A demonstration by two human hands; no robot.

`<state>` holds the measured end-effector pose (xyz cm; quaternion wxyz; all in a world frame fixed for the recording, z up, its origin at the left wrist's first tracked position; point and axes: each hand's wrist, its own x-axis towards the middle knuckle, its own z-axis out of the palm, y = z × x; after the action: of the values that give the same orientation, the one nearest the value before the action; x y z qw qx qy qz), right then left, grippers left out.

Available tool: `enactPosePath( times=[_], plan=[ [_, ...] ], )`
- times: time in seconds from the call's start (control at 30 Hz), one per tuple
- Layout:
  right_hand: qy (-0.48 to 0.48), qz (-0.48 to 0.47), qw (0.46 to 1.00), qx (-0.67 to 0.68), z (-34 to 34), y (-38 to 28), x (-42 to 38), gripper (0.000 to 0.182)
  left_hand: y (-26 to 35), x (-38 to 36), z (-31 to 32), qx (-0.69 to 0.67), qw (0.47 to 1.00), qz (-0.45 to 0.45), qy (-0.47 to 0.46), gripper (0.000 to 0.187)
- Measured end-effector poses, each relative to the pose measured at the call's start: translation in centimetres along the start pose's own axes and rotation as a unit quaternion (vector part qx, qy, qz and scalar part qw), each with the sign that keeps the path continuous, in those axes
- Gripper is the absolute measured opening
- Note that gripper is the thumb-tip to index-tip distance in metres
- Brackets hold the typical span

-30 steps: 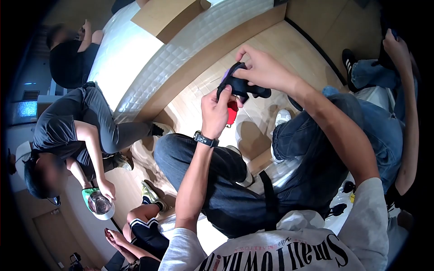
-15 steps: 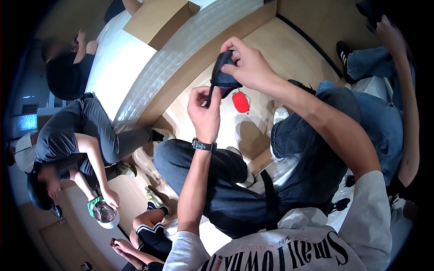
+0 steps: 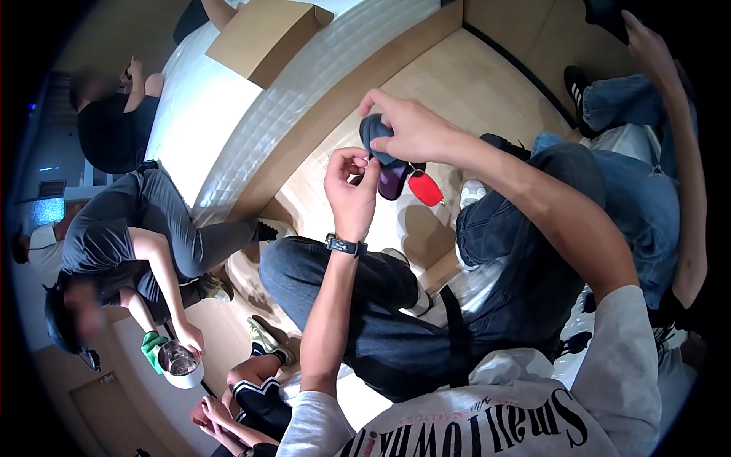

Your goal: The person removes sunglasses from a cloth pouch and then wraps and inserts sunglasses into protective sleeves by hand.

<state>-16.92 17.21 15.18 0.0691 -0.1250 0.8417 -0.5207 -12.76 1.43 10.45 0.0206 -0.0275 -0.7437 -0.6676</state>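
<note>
A small dark fabric pouch [image 3: 373, 133] is up in front of me, above the floor. My right hand [image 3: 411, 129] grips its upper part, with the thumb in front and the fingers curled over the top. At the pouch's lower left edge, the thumb and fingertips of my left hand [image 3: 352, 190] are pinched together; just what they pinch is partly hidden. A purple piece [image 3: 392, 183] shows below the dark fabric. Beside it hangs a red oval tag [image 3: 425, 189], close under my right wrist. A dark watch [image 3: 345, 245] is on my left wrist.
A plastic-wrapped mattress [image 3: 255, 141] with a cardboard box [image 3: 263, 42] on it stands ahead to the left. One person on the left holds a green cloth [image 3: 154, 350] and a metal-lined pot [image 3: 181, 362]. Another person in jeans [image 3: 640, 190] sits close on my right.
My right hand has lowered and the pouch has turned, so more purple shows below it. The red tag has swung right and down. The left hand's fingers have drawn together.
</note>
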Motion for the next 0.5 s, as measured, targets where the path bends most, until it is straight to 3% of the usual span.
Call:
enactPosePath(
  times=[0.13, 0.2, 0.33, 0.5],
  plan=[
    [-0.055, -0.027, 0.998, -0.008, 0.03, 0.28, -0.24, 0.039, 0.11, 0.04, -0.2, -0.06, 0.996, -0.061, -0.024, 0.006],
    [-0.056, -0.028, 0.998, -0.02, -0.08, 0.31, -0.3, 0.039, 0.23, 0.18, -0.38, -0.187, 0.97, -0.152, -0.021, 0.007],
    [-0.067, -0.025, 0.997, -0.041, -0.29, 0.02, -0.3, 0.04, 0.43, 0.13, -0.15, -0.102, 0.985, -0.135, -0.046, 0.016],
    [-0.113, -0.046, 0.992, -0.022, -0.11, -0.31, -0.6, 0.041, 0.24, 0.12, 0.04, -0.088, 0.986, -0.138, -0.03, 0.018]
  ],
)
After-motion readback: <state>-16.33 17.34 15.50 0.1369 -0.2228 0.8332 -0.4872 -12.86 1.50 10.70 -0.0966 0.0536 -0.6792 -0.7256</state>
